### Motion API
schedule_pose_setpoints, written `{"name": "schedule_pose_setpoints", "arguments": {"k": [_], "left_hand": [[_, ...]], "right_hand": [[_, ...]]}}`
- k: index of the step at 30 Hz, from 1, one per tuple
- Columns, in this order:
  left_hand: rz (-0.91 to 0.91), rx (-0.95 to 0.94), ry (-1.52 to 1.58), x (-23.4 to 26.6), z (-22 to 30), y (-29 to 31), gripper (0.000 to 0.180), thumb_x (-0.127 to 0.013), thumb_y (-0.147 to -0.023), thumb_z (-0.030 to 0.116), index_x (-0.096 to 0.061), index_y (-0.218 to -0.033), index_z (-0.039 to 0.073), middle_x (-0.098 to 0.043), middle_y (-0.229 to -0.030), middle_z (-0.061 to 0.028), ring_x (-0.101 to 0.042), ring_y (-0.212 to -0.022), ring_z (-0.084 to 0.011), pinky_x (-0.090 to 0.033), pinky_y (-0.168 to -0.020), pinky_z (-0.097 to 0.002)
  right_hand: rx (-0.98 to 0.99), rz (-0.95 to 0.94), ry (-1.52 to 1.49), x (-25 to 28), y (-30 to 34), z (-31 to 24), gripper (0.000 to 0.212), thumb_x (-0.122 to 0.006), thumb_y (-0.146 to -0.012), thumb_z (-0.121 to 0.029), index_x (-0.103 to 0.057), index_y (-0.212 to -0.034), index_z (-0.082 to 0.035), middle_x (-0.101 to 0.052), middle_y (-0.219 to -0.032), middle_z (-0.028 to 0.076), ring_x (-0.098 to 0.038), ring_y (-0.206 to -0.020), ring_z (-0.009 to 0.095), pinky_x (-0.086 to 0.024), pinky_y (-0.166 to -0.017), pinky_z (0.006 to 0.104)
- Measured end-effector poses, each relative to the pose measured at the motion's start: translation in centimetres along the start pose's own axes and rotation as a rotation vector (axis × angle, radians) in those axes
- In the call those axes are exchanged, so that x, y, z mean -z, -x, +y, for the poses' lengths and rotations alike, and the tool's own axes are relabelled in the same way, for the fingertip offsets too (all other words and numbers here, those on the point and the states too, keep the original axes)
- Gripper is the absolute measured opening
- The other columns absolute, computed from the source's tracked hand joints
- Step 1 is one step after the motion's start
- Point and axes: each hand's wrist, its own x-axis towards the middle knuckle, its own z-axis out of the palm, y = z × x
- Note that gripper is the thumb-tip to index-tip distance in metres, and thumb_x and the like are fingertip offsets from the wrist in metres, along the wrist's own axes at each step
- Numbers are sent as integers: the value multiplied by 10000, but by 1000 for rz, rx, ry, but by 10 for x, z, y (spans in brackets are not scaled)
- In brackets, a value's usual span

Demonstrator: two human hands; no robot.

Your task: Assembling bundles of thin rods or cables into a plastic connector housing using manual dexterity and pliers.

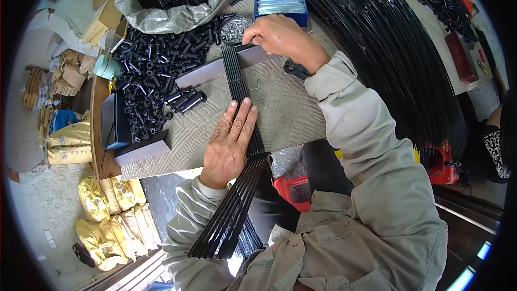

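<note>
A flat row of thin black rods [237,83] runs from the far part of the table over its near edge and fans out toward my lap. My left hand [229,143] lies on the row's left side, fingers stretched out flat, just above a dark band crossing the rods. At the far ends of the rods is my right hand [280,37], its fingers curled in a pinch. Whatever is between those fingertips is hidden. Close to it stands a round dish of small shiny metal pieces [235,29]. Near my right wrist lies a dark-handled tool [295,69].
Black plastic fittings [161,56] are heaped at the left, below an open woven sack [156,21] of similar parts. Behind my right hand sits a blue box [281,2] of pale strips. Long black rods [377,32] sweep down the right side. Grey strips [199,74] edge the work area.
</note>
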Motion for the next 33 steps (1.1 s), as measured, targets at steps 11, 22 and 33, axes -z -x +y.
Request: {"name": "schedule_pose_setpoints", "arguments": {"k": [11, 22, 33], "left_hand": [[-15, -3, 36, 0, 0, 0, 586, -494, -746, 142, -363, -1308, 33, -316, -1378, -131, -305, -1269, -324, -292, -1021, -415], [-37, 18, 12, 1, 2, 1, 704, -535, -740, 388, -332, -1332, 66, -285, -1397, -120, -260, -1294, -303, -240, -1040, -428], [23, -11, -18, -2, -4, 6, 608, -491, -747, 147, -336, -1328, 62, -289, -1395, -115, -285, -1281, -305, -275, -1033, -395]], "right_hand": [[186, 116, 135, -13, -6, 4, 87, -586, -765, -102, -643, -817, -143, -608, -771, 27, -593, -740, 244, -442, -605, 355], [155, -12, 65, -11, -13, 2, 55, -581, -767, -93, -618, -798, -119, -598, -783, 34, -590, -753, 248, -436, -611, 352], [218, 158, 10, -7, -6, 7, 56, -549, -769, -72, -546, -825, -79, -593, -766, 71, -580, -746, 270, -431, -616, 370]]}}
